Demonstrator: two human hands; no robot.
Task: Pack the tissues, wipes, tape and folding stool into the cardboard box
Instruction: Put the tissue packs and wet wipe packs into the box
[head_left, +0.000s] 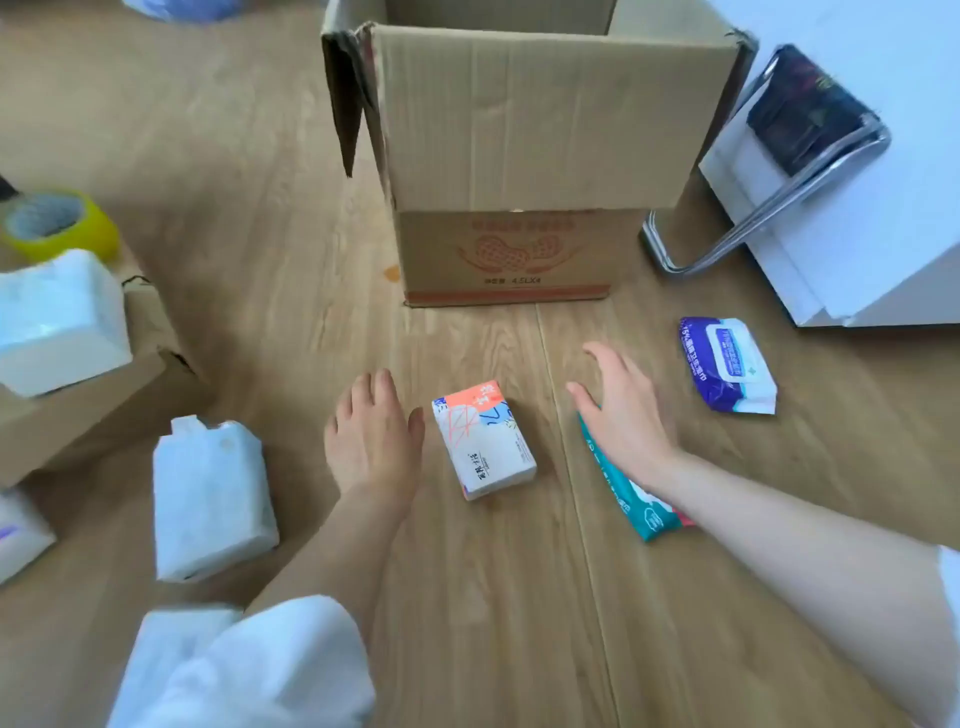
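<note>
cardboard box (519, 130): 1 | wipes packs: 2 | tape roll (57, 223): 1 | folding stool (779, 156): 1 | hands: 2, both spread, empty

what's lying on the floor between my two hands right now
In the head view, a small patterned tissue pack lies between the left hand and right hand.

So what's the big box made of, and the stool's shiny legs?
The cardboard box looks like plain brown corrugated card, matte, with creases and a torn flap corner. The folding stool has a frame that looks like chromed metal tube, since it gleams with bright reflections. Its dark seat may be fabric; too blurry to tell.
</note>
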